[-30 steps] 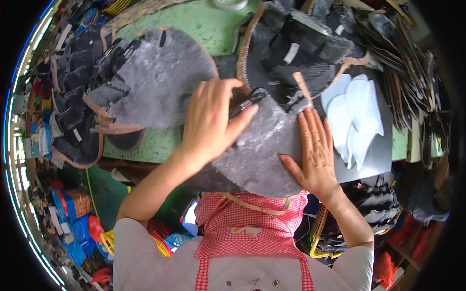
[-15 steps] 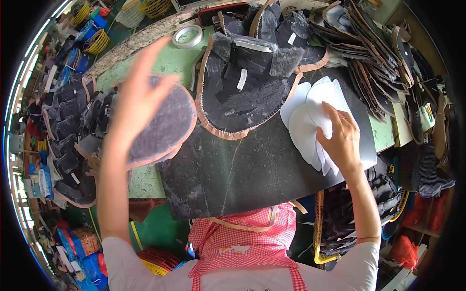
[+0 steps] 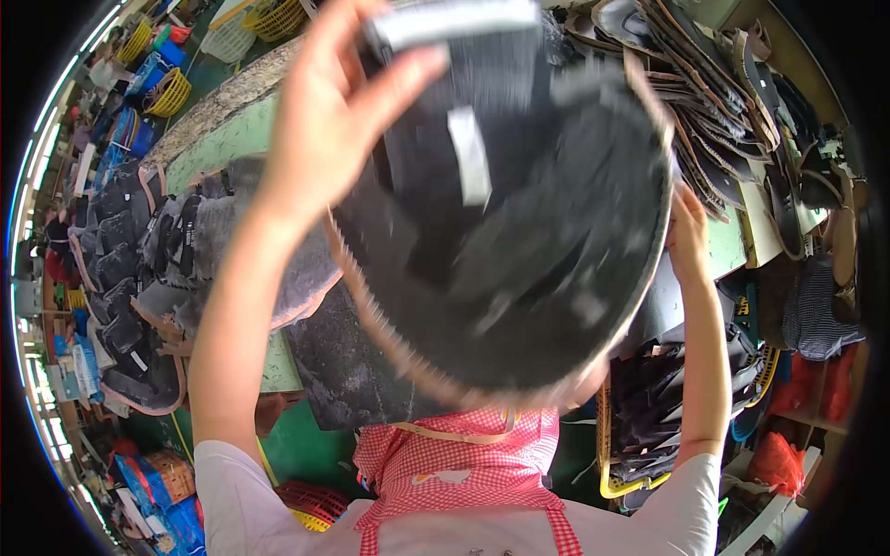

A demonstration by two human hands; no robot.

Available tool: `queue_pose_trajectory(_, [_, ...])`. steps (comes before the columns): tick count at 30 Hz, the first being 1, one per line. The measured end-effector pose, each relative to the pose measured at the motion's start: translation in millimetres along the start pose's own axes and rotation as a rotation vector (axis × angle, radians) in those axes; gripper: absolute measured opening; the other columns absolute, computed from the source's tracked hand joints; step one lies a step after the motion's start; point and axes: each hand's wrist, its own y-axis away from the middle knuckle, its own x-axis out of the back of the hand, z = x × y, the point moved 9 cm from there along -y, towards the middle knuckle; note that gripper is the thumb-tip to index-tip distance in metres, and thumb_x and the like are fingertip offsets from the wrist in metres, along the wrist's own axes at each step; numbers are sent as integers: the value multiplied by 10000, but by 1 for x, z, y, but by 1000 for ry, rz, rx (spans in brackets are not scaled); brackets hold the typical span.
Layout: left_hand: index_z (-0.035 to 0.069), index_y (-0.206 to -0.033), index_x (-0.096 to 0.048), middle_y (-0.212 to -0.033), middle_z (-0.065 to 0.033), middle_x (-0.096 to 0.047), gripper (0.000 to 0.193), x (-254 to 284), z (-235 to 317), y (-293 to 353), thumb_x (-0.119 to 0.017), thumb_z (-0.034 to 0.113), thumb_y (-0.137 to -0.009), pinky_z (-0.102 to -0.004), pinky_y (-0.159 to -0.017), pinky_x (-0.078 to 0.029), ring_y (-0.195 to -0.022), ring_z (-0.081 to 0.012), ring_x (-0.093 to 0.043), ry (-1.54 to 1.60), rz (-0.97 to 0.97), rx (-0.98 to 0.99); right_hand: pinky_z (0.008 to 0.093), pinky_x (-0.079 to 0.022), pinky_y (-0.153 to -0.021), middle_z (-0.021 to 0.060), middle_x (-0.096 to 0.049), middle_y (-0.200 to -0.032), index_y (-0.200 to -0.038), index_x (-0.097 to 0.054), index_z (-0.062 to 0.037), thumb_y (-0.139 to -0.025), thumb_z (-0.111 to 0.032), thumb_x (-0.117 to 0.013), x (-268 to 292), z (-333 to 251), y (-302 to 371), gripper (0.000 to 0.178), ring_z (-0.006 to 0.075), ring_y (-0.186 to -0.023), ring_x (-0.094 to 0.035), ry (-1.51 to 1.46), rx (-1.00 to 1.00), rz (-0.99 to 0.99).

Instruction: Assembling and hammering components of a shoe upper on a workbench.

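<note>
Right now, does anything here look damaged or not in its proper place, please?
The dark mat looks worn and askew: pale scuffs mark it, and one corner juts past the edge of the green table. The held black piece is too blurred to judge.

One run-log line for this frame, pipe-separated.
left hand: holds black piece, upper left | right hand: at piece's right edge, grip unclear | dark mat: partly hidden

1. The left hand (image 3: 320, 134) is held high, its thumb (image 3: 403, 85) stretched out to the right.
2. The right hand (image 3: 687, 232) is held lower, partly hidden.
3. Both forearms (image 3: 234, 338) are extended forward, well apart.
</note>
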Motion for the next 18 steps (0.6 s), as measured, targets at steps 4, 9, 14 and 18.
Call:
queue_pose_trajectory(4, [70, -1174, -594, -1065, -17, -648, 405, -27, -31, 82, -778, 98, -814, -296, -844, -489, -974, -158, -601, -613, -209, 34, 262, -524, -701, 128, -699, -1062, -1235, -594, -3, -1008, -81, -469, 17, -18, -8, 270, 137, -852, -655, -322, 228, -107])
queue_pose_trajectory(9, [54, -1197, -615, -960, -34, -690, 300, -31, -32, 120, -594, 260, -980, -207, -567, -377, -671, -79, -546, -7, -273, 660, 300, -499, -876, 103, -657, -1030, -1009, -650, 31, -822, 24, -389, -62, -58, 71, 320, 178, -924, -634, -189, 291, -400])
queue_pose_trajectory(14, [11, -1041, -667, -862, -25, -686, 215, -14, -48, 166, -609, 212, -994, -177, -466, -363, -549, -36, -513, 116, -243, 898, 277, -450, -898, 105, -663, -1035, -994, -667, 50, -711, 72, -430, -194, -46, 142, 369, 188, -1005, -608, 120, 53, -955])
queue_pose_trajectory(18, [-15, -973, -685, -821, -42, -686, 183, -11, -38, 212, -668, 167, -959, -193, -467, -388, -517, -37, -517, 212, -273, 1070, 250, -476, -819, 73, -680, -1001, -988, -679, 20, -835, 12, -607, -196, -7, 150, 169, 151, -945, -635, 276, -218, -895])
